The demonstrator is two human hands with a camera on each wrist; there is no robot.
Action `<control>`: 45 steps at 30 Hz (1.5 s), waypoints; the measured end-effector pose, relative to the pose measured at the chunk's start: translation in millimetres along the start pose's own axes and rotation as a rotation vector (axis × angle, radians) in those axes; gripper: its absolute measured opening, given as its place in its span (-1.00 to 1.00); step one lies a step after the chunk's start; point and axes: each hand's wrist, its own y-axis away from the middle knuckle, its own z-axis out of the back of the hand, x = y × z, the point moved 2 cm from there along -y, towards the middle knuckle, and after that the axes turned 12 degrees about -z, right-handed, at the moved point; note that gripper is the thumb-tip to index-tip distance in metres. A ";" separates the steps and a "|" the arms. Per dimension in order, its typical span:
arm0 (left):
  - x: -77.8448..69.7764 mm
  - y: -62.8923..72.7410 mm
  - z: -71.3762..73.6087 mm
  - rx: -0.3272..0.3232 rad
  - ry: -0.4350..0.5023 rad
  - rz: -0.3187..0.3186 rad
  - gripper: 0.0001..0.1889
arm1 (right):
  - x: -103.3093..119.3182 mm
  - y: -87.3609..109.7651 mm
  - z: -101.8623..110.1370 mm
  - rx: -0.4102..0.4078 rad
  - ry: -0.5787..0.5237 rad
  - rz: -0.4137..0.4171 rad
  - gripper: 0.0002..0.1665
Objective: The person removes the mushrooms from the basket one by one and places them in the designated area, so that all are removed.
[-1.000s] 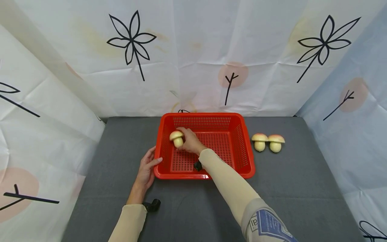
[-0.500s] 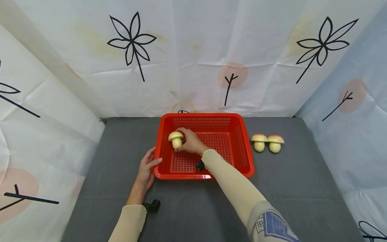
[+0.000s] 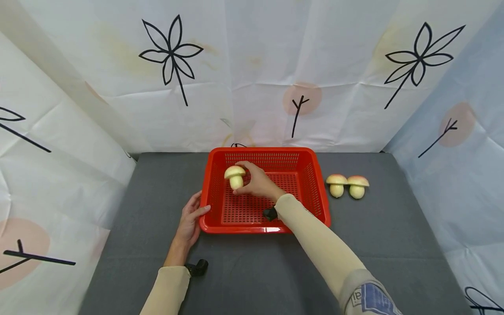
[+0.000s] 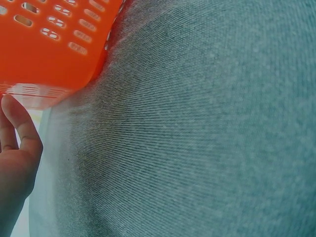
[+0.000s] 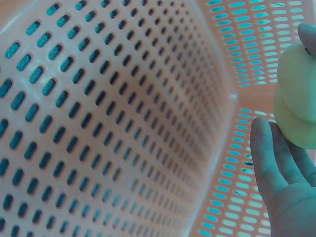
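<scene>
We've got the mushroom pinched between thumb and fingers of the right hand, just left of the palm, in the basket. Left hand grips the basket's side. Right wrist view crops the mushroom, so we can't tell if it's touching bottom. It's slightly further right than half a second ago.

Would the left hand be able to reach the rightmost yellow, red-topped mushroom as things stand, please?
Probably not easily: the left hand is at the left side of the red, perforated plastic basket, with the basket and cream-sleeved right arm between it and that mushroom.
</scene>
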 end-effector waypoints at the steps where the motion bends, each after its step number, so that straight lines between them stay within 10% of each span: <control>1: -0.2 -0.1 0.1 0.000 0.001 -0.001 -0.41 | 0.9 1.6 2.1 0.000 -0.010 0.007 0.02; 45: -2.4 1.6 -2.7 -0.006 0.016 -0.003 -0.40 | -0.1 106.2 86.9 -0.149 -0.124 0.238 0.04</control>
